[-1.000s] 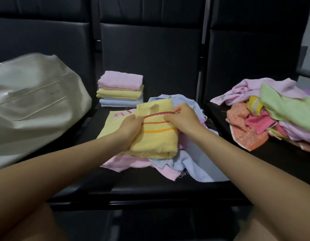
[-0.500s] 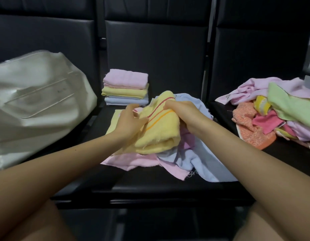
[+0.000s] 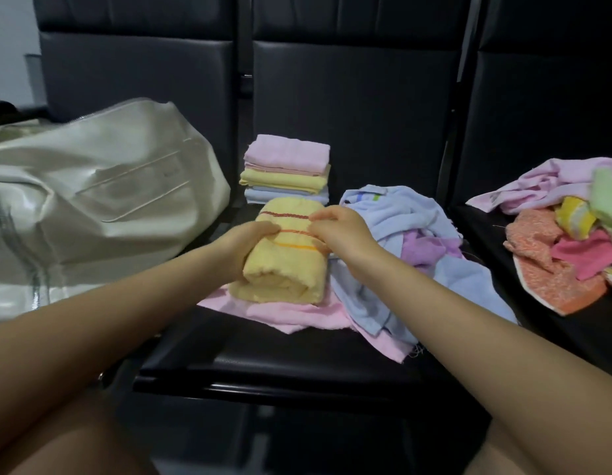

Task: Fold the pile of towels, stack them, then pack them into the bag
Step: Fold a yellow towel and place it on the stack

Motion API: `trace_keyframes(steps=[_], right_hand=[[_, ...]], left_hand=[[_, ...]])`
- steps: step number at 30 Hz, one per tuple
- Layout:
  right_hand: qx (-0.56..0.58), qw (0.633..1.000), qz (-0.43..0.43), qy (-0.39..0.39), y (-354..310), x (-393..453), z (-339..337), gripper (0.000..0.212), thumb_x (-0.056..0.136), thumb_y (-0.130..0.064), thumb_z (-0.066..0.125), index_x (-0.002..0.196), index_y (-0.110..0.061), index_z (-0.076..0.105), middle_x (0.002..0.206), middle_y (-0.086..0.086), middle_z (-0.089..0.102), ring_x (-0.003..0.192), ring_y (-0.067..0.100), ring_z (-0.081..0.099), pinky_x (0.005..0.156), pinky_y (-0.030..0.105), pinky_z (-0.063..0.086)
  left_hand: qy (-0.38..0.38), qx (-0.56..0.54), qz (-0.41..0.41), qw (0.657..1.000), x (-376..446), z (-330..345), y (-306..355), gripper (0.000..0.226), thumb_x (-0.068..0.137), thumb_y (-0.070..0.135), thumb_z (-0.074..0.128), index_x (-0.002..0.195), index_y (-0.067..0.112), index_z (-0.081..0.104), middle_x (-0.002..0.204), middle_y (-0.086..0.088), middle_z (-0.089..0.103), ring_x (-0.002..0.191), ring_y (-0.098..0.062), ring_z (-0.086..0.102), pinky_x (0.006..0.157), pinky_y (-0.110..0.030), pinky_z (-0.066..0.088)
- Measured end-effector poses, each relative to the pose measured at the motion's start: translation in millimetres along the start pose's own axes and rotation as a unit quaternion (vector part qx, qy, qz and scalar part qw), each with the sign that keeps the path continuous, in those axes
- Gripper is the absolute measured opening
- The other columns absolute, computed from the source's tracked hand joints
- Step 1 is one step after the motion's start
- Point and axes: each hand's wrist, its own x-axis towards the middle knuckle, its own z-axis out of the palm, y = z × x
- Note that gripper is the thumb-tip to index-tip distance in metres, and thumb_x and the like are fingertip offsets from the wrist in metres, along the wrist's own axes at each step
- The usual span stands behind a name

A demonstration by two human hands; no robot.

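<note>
Now a folded yellow towel (image 3: pixel 283 257) with red and orange stripes sits between both hands on a pink towel (image 3: pixel 297 315). Left of the left hand (image 3: pixel 244 245) slumps a cream bag (image 3: pixel 102 200), cut off by the frame. The left hand grips the towel's side, fingers hidden; the right hand (image 3: pixel 342 228) pinches its top. Beyond lies the folded stack (image 3: pixel 286 169); bare black seat (image 3: pixel 263 358) lies nearer.

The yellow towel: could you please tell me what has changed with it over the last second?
The yellow towel went from flat and half-folded to a thick folded bundle, gripped at its sides by the left hand and right hand. The folded stack and bag stayed put.
</note>
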Motion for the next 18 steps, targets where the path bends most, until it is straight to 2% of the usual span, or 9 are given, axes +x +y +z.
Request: trace_keyframes(steps=[2,4,5,7,10,13,16,18], right_hand=[[-0.021,1.0,0.02,-0.001,10.1,2.6,-0.8,0.018,0.08,-0.009,0.061,0.098,-0.002,0.063,0.083,0.001,0.06,0.083,0.021,0.062,0.077,0.036,0.054],[-0.043,0.998,0.036,-0.024,15.3,2.4,1.8,0.015,0.08,-0.015,0.066,0.092,-0.008,0.062,0.091,0.006,0.066,0.09,0.027,0.067,0.081,0.045,0.058],[-0.051,0.997,0.046,-0.039,15.3,1.8,3.9,0.022,0.081,-0.02,0.069,0.098,-0.008,0.063,0.096,0.009,0.068,0.09,0.027,0.068,0.08,0.045,0.059],[-0.024,0.994,0.081,-0.072,16.9,3.3,9.9,0.042,0.082,-0.028,0.072,0.113,-0.003,0.061,0.106,0.013,0.068,0.09,0.027,0.069,0.079,0.041,0.059],[0.024,0.986,0.129,-0.105,18.3,3.2,18.1,0.056,0.081,-0.035,0.075,0.124,-0.006,0.055,0.115,0.01,0.065,0.096,0.023,0.066,0.081,0.031,0.056],[0.061,0.982,0.14,-0.108,20.5,2.3,23.1,0.063,0.079,-0.034,0.078,0.13,-0.007,0.052,0.121,0.009,0.063,0.105,0.022,0.063,0.089,0.033,0.053],[0.144,0.972,0.142,-0.117,18.4,0.1,26.4,0.058,0.077,-0.029,0.08,0.125,-0.008,0.055,0.116,0.008,0.067,0.103,0.022,0.066,0.086,0.034,0.055],[0.184,0.967,0.124,-0.123,12.5,-0.4,28.3,0.064,0.069,-0.029,0.082,0.125,-0.01,0.057,0.113,0.008,0.069,0.101,0.023,0.068,0.089,0.039,0.056]], left_hand=[[0.08,0.11,0.048,0.99,6.7,-6.6,0.9,0.038,0.09,0.028,0.064,0.12,0.006,0.061,0.105,-0.01,0.069,0.094,-0.024,0.066,0.086,-0.036,0.052],[0.124,0.242,0.095,0.958,8.9,-13.4,-2.6,0.025,0.094,0.026,0.058,0.11,0.009,0.064,0.101,-0.006,0.067,0.087,-0.019,0.062,0.077,-0.03,0.048],[0.134,0.296,0.101,0.94,9.1,-16.0,-6.2,0.023,0.095,0.027,0.054,0.108,0.01,0.063,0.102,-0.006,0.066,0.087,-0.018,0.06,0.076,-0.03,0.046],[0.136,0.351,0.089,0.922,9.1,-19.3,-14.3,0.031,0.098,0.032,0.047,0.113,0.009,0.062,0.109,-0.007,0.065,0.095,-0.02,0.059,0.084,-0.032,0.045],[0.147,0.37,0.091,0.913,7.7,-18.6,-19.9,0.038,0.101,0.034,0.04,0.124,0.008,0.057,0.119,-0.01,0.061,0.103,-0.022,0.055,0.089,-0.033,0.041],[0.161,0.368,0.106,0.91,5.2,-17.4,-20.3,0.04,0.102,0.032,0.037,0.127,0.006,0.054,0.124,-0.013,0.059,0.111,-0.026,0.054,0.095,-0.035,0.04],[0.145,0.334,0.104,0.926,5.1,-18.7,-15.7,0.033,0.102,0.028,0.041,0.118,0.006,0.06,0.116,-0.013,0.062,0.102,-0.024,0.056,0.091,-0.036,0.042],[0.122,0.28,0.113,0.946,0.6,-17.2,-6.4,0.025,0.099,0.026,0.047,0.106,0.01,0.065,0.107,-0.012,0.065,0.095,-0.023,0.059,0.09,-0.038,0.046]])
